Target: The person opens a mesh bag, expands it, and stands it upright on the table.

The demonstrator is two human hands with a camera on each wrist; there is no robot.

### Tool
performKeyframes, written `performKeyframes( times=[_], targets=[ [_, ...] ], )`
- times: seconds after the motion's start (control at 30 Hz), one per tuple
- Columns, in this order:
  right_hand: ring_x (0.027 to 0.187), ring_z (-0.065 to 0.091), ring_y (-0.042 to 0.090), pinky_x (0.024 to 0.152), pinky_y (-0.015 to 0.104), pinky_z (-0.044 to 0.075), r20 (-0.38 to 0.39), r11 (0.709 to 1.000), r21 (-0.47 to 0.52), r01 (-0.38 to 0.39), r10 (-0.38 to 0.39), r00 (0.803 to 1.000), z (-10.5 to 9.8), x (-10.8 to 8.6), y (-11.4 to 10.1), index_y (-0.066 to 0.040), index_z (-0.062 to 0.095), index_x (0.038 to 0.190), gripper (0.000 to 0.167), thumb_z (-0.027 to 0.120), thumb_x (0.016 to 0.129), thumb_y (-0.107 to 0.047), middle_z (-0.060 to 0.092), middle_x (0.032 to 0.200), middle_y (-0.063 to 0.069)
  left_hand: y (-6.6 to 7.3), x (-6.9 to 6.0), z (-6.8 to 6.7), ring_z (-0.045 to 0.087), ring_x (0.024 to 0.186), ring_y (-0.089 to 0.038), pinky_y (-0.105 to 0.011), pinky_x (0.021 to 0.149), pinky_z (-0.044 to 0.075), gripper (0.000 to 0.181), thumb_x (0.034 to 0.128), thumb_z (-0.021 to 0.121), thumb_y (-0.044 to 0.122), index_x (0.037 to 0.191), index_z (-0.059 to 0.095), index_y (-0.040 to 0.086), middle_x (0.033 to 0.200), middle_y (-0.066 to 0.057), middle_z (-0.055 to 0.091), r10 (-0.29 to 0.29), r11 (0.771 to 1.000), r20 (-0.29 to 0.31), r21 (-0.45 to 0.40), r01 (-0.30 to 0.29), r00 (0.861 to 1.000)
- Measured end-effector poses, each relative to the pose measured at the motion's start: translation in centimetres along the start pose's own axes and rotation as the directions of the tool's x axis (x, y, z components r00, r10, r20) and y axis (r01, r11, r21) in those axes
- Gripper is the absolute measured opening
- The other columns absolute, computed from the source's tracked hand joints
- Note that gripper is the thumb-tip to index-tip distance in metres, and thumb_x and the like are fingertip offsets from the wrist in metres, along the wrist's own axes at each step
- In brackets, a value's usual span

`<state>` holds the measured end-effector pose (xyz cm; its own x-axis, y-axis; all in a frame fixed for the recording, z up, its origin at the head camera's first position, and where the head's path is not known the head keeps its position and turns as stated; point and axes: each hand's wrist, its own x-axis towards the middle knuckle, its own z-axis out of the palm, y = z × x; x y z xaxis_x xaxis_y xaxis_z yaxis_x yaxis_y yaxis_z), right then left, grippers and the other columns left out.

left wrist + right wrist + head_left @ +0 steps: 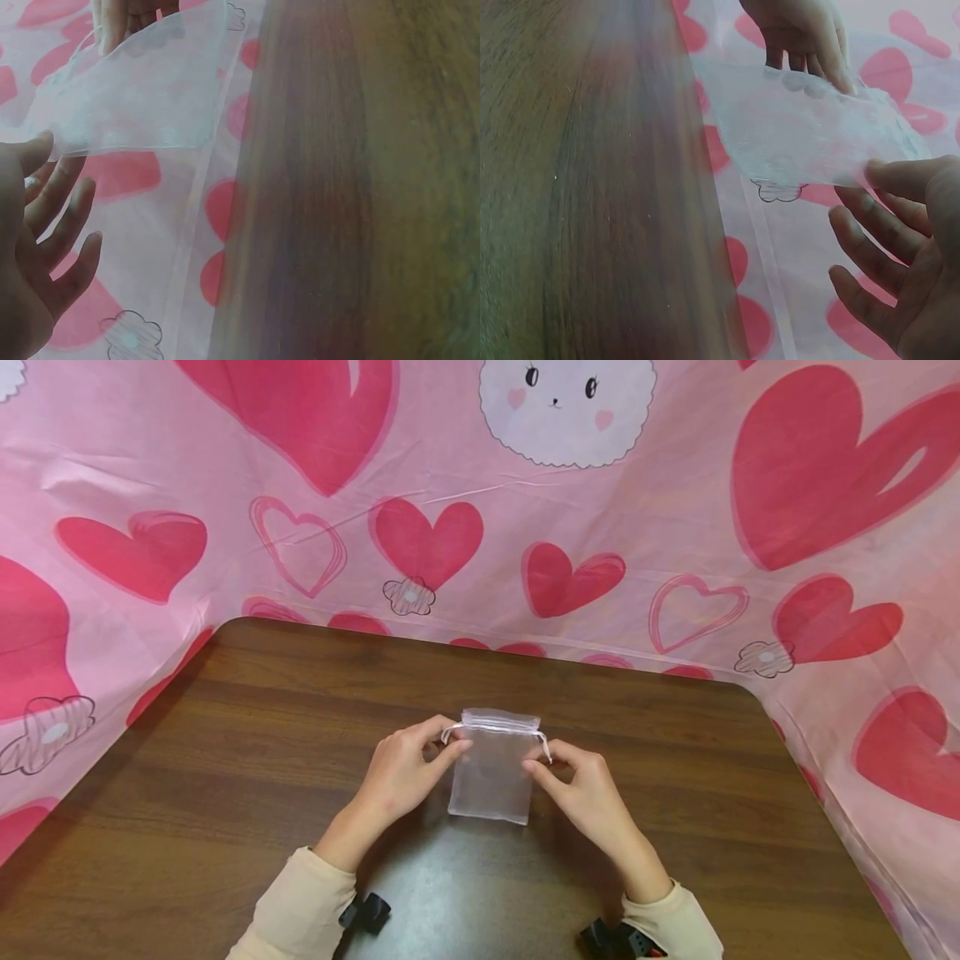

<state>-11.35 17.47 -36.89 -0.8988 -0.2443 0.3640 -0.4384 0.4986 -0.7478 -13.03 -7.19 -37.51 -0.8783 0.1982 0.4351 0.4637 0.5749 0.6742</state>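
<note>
A sheer white drawstring pouch point(491, 777) is held up over the table, its gathered top edge pointing away from me. My left hand point(401, 768) pinches its left side near the top between thumb and fingers. On the opposite side my right hand point(585, 789) pinches the pouch the same way. A short white cord loop sticks out at each top corner, beside the fingers. In the left wrist view the pouch point(142, 97) looks flat and see-through, with the lower fingers of the left hand point(45, 232) spread beneath it. The right wrist view shows the pouch point(795, 127) between both hands.
The dark brown wooden table point(225, 760) has rounded far corners. A pink cloth point(450, 460) with hearts stands around its back and sides. Dark wrist-worn devices point(365, 912) sit by the beige sleeves point(300, 902).
</note>
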Motion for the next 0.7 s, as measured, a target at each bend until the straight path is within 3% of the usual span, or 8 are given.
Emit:
performKeyframes(
  times=[0.3, 0.47, 0.7],
  targets=[
    [0.074, 0.064, 0.012, 0.071, 0.028, 0.05, -0.089, 0.995, 0.092, -0.047, 0.056, 0.994, 0.04, 0.01, 0.05, -0.01, 0.073, 0.089, 0.003, 0.075, 0.088, -0.012, 0.07, 0.077, -0.006, -0.01, 0.0, 0.14, 0.062, 0.075, -0.004, -0.034, 0.071, 0.05, 0.014, 0.0912, 0.073, 0.031, 0.099, 0.066, 0.022, 0.085, 0.017, 0.07, -0.027, 0.998, 0.081, -0.049, 0.031, 0.996],
    [0.074, 0.064, 0.015, 0.071, 0.028, 0.048, -0.113, 0.986, 0.15, -0.079, 0.096, 0.989, -0.11, 0.04, -0.24, -0.005, 0.072, 0.092, 0.009, 0.074, 0.09, -0.013, 0.071, 0.077, -0.002, -0.01, -0.01, 0.21, 0.059, 0.073, -0.002, -0.03, 0.069, 0.047, 0.011, 0.0905, 0.073, 0.031, 0.098, 0.068, 0.025, 0.082, 0.02, 0.067, -0.018, 0.999, 0.077, -0.037, 0.02, 0.997],
    [0.076, 0.065, 0.018, 0.069, 0.026, 0.049, -0.12, 0.98, 0.157, -0.122, 0.141, 0.983, -0.26, 0.02, -0.43, -0.007, 0.073, 0.094, 0.01, 0.074, 0.091, -0.017, 0.072, 0.077, 0.0, 0.02, -0.04, 0.49, 0.058, 0.07, -0.002, -0.031, 0.068, 0.046, 0.011, 0.0868, 0.078, 0.03, 0.091, 0.068, 0.027, 0.079, 0.02, 0.067, -0.01, 1.0, 0.05, -0.021, 0.011, 0.999]
  ],
)
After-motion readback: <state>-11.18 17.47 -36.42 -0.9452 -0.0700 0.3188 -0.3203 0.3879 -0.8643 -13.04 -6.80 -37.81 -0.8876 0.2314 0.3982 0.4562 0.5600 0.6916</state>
